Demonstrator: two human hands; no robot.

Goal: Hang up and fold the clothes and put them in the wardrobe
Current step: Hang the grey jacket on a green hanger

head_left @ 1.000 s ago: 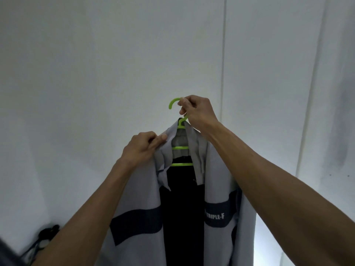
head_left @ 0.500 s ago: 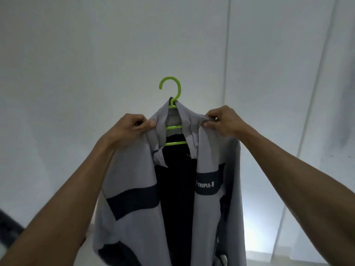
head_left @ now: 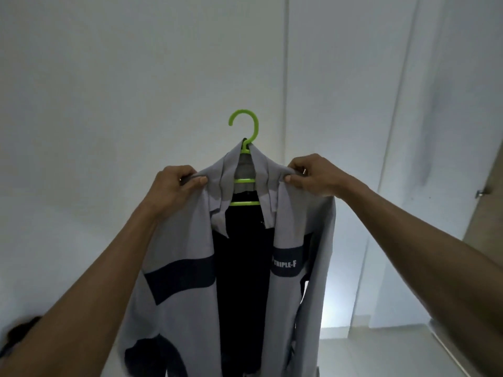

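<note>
Grey jacket (head_left: 187, 268) (on green hanger (head_left: 245, 131)) pinched between both hands' fingers (head_left: 200, 181).

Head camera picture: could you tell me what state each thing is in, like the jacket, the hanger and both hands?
Grey jacket: on the hanger, front open, held up in the air.
Green hanger: inside the jacket, hook free and not on any rail.
Left hand: pinches the jacket's shoulder.
Right hand: pinches the jacket's other shoulder.
Door at the far right: too little shows to tell.
</note>
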